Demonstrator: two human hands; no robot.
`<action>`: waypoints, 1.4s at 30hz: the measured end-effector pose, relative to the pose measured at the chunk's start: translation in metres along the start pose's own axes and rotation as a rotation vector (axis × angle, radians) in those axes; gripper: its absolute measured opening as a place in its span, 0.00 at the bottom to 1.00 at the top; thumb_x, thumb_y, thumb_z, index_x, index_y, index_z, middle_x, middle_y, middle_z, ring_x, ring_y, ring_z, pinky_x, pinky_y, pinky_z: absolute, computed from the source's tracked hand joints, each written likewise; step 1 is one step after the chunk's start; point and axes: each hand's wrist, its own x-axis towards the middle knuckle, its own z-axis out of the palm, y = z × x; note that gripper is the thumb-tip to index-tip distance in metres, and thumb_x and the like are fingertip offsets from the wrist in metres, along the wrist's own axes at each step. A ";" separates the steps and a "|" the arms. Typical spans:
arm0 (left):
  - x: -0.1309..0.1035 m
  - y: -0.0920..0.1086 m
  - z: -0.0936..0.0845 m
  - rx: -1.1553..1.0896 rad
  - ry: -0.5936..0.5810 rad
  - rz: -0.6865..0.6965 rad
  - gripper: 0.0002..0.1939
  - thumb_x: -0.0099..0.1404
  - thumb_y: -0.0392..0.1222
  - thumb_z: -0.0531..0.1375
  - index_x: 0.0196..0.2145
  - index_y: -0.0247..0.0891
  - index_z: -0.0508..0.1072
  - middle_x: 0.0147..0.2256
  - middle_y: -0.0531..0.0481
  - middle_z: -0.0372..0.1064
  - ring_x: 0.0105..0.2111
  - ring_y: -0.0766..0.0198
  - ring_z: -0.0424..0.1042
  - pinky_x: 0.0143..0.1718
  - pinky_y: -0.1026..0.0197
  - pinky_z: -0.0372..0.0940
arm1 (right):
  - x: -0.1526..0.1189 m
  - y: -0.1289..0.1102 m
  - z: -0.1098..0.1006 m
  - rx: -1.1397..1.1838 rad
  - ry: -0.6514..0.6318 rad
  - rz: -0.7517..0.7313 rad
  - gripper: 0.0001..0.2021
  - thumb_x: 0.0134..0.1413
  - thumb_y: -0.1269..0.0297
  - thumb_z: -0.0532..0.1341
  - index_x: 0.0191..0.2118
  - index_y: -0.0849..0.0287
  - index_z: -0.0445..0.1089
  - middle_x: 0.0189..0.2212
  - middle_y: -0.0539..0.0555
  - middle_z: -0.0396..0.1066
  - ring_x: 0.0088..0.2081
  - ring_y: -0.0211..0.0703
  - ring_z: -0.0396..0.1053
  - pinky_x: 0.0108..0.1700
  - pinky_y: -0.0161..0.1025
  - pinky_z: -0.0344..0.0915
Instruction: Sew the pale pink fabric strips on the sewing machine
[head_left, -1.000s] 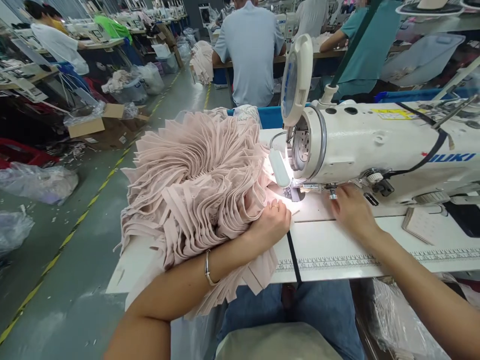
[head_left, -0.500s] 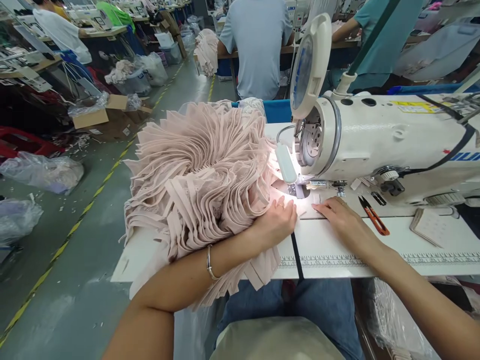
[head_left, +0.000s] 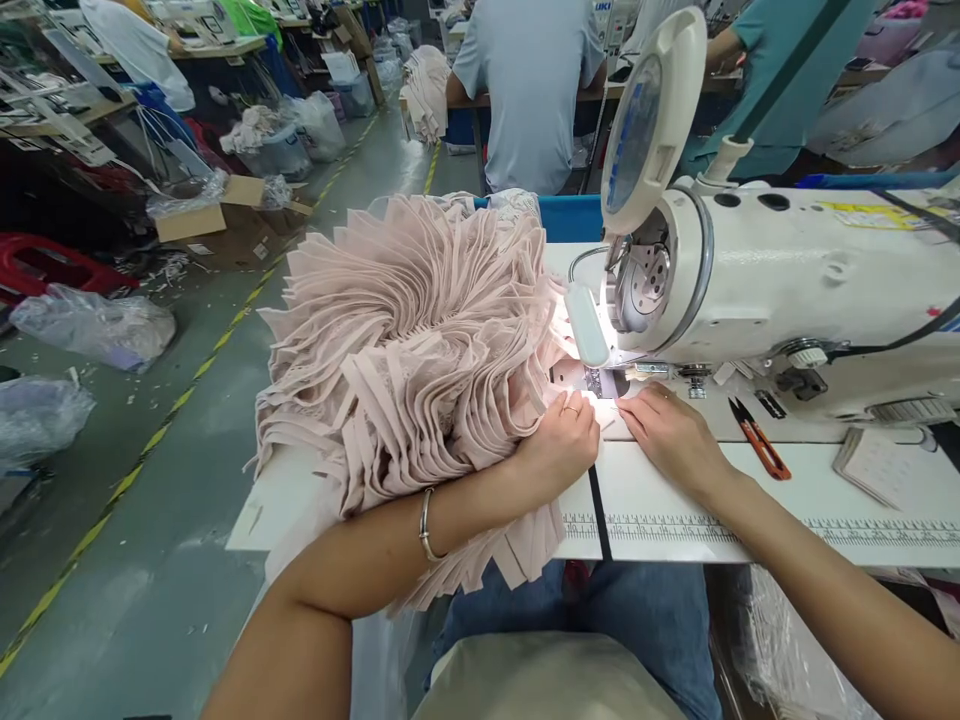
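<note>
- Head view: the left hand (head_left: pixel 559 440) rests at the right edge of a big fanned stack of pink pieces (head_left: pixel 405 370), fingers curled loosely against the fabric; whether they pinch one piece I cannot tell.
- The right hand (head_left: pixel 664 430) lies flat on the table (head_left: pixel 750 500), fingers spread and pointing at the needle area, fingertips on a pale piece under the lamp glare; it grips nothing that shows.
- The piece in work sits at the presser foot (head_left: pixel 596 382) of the sewing machine (head_left: pixel 787 290), between the two hands, mostly washed out by the light (head_left: pixel 587 325).
- The stack covers the left part of the table and hangs over its near edge beside the left forearm, which wears a bracelet (head_left: pixel 426 525).
- Orange snips (head_left: pixel 759 448) lie right of the right hand, apart from it; a small pad (head_left: pixel 874 465) lies further right.
- Judged from how things lie: the stack is very large and one piece is at the needle, so much seems left; which pieces in the stack are already sewn cannot be told.
- Behind, a person in a pale blue shirt (head_left: pixel 532 90) sits facing away at another bench; bags and a carton (head_left: pixel 225 230) stand along the aisle.
</note>
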 end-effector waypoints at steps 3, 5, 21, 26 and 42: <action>0.001 0.001 0.004 -0.008 0.012 0.006 0.18 0.74 0.25 0.47 0.53 0.26 0.73 0.55 0.34 0.72 0.58 0.53 0.72 0.58 0.54 0.66 | 0.003 -0.002 -0.007 -0.059 -0.089 0.028 0.12 0.62 0.76 0.50 0.34 0.56 0.68 0.31 0.57 0.70 0.38 0.49 0.68 0.35 0.41 0.63; 0.001 0.003 0.008 -0.005 0.032 0.004 0.20 0.73 0.25 0.47 0.57 0.24 0.70 0.57 0.34 0.71 0.59 0.54 0.71 0.59 0.55 0.66 | 0.008 -0.001 -0.011 -0.085 -0.205 0.093 0.11 0.58 0.78 0.50 0.33 0.55 0.65 0.31 0.57 0.70 0.35 0.49 0.68 0.29 0.40 0.57; -0.001 -0.009 0.026 -0.434 0.225 0.054 0.23 0.70 0.23 0.49 0.60 0.28 0.69 0.61 0.39 0.70 0.63 0.60 0.68 0.64 0.57 0.64 | 0.027 -0.026 0.000 0.080 -0.381 0.486 0.07 0.58 0.66 0.51 0.37 0.56 0.65 0.19 0.53 0.66 0.20 0.47 0.61 0.27 0.39 0.49; -0.006 0.003 0.021 -0.100 0.136 0.065 0.23 0.74 0.26 0.48 0.64 0.24 0.65 0.64 0.36 0.65 0.66 0.56 0.63 0.69 0.55 0.56 | 0.024 -0.024 0.001 0.110 -0.315 0.483 0.08 0.61 0.68 0.48 0.36 0.55 0.63 0.18 0.51 0.63 0.19 0.45 0.58 0.27 0.39 0.49; 0.005 -0.003 0.029 -0.112 0.233 0.089 0.17 0.75 0.27 0.47 0.53 0.26 0.71 0.55 0.35 0.72 0.59 0.55 0.70 0.62 0.54 0.61 | 0.000 0.006 -0.003 0.363 -0.074 0.056 0.12 0.65 0.56 0.58 0.50 0.54 0.68 0.46 0.61 0.74 0.49 0.54 0.71 0.48 0.49 0.69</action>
